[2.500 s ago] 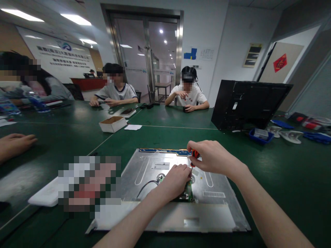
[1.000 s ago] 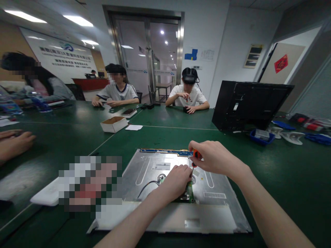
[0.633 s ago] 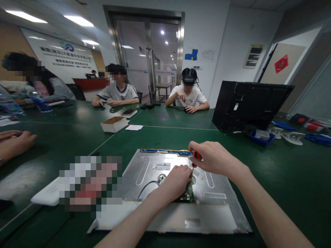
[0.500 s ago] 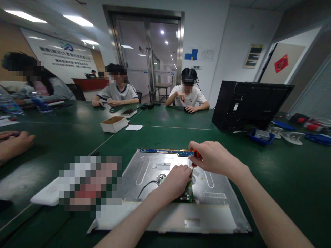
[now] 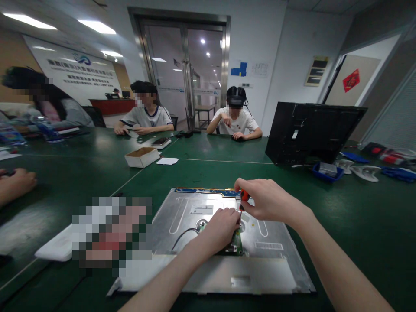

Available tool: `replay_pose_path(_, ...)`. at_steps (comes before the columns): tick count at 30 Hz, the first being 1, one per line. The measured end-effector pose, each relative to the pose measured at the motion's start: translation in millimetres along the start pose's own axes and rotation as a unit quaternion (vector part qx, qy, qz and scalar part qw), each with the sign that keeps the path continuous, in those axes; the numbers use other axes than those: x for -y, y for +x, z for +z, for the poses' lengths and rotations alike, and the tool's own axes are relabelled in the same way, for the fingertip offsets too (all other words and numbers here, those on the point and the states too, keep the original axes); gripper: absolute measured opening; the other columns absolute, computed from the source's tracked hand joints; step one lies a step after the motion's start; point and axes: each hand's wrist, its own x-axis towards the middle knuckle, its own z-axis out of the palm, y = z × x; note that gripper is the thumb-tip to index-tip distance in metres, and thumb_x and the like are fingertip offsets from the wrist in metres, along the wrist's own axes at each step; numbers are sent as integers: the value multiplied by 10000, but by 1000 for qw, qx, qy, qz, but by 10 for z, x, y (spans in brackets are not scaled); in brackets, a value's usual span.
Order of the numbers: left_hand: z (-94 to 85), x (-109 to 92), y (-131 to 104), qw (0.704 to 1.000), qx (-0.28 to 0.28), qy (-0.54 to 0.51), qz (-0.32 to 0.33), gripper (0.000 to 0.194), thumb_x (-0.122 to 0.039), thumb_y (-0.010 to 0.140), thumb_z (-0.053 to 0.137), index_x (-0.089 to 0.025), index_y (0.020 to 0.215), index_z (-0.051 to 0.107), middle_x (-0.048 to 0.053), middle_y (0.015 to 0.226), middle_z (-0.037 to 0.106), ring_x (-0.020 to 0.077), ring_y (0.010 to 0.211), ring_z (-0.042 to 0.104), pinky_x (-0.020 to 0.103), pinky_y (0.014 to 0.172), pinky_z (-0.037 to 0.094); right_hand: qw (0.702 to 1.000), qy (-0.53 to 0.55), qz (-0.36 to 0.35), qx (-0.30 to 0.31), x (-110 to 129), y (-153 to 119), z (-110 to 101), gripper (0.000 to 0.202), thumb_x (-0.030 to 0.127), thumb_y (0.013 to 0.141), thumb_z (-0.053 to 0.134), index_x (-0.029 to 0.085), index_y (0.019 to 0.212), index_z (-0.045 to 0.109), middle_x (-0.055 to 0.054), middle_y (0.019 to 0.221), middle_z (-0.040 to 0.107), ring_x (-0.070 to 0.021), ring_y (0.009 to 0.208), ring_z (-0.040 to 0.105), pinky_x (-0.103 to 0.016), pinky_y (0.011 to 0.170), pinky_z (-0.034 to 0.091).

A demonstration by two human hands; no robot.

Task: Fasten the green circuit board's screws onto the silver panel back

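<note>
The left hand covers much of a green circuit board. It also hides the tip of the red-and-black screwdriver, whose handle is partly concealed by the right hand. The left forearm and right forearm run off the bottom edge. At the left edge, another person's hand is cut off. Coarse pixels mask most of a white object. Print on the panel label is too small to read.
</note>
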Motion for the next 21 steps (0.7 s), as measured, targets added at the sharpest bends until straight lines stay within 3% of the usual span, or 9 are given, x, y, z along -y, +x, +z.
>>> replay_pose_path(21,-65,-4,-17,1000,20,-1,9,92,-165,916,476,-165,922,568,73,899,625,237,856,590,338,759,422,999,-31,23,2,-16,14,-28,127,248,834,561,221,954,528,5,782,678,-143,645,585,-254,513,236)
